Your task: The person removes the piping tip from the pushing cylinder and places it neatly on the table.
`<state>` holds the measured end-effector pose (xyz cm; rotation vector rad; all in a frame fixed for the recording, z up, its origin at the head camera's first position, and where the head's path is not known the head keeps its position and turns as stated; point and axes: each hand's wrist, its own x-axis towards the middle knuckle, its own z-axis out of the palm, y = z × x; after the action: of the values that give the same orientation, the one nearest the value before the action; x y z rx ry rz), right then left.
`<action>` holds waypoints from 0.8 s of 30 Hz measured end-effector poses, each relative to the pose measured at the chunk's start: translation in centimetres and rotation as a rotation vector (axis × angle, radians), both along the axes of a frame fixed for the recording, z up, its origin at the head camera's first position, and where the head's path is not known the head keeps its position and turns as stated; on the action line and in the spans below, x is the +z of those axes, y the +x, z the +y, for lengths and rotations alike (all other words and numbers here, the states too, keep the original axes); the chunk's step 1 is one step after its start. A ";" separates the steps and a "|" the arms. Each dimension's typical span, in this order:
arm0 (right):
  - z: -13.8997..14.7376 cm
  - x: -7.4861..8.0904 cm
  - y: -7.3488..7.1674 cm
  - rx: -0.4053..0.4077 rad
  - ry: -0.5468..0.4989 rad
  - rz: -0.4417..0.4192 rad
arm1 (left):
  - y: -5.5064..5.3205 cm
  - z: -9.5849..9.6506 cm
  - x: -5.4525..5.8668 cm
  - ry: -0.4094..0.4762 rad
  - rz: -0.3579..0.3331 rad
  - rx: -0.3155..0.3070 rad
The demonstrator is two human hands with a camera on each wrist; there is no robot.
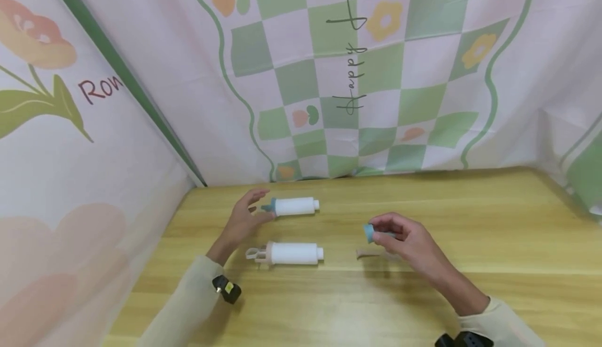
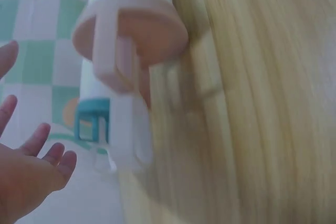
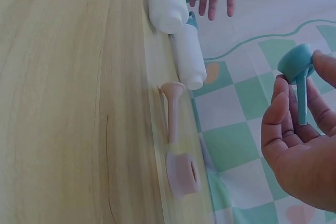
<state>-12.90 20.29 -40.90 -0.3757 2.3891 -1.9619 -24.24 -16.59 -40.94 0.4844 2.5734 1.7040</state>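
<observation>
In the head view, my left hand [image 1: 243,220] is beside the teal end of a white tube [image 1: 295,206], its fingers spread and gripping nothing. A second white tube [image 1: 295,253], with a pink flange [image 2: 134,27] and a looped end, lies nearer to me. My right hand [image 1: 414,242] pinches a small teal scoop-like piece [image 3: 297,62] between thumb and fingers, raised over the table. Its round cup and thin straight stem show in the right wrist view. Below that hand lies a similar pink stemmed piece [image 3: 172,109].
A pink flanged cap [image 3: 182,174] with a slot lies near the pink stemmed piece. Both tubes rest on their sides on the wooden table [image 1: 329,310]. Printed cloth [image 1: 329,75] hangs along the back edge and the left side.
</observation>
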 end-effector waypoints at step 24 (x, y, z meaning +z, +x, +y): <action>-0.6 0.0 0.2 0.000 -0.018 0.036 | 3.7 6.4 1.3 0.092 0.115 -0.231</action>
<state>-12.71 19.72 -40.86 -0.4151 2.3949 -1.9950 -20.50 -10.16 -39.63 0.8706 2.4045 1.7667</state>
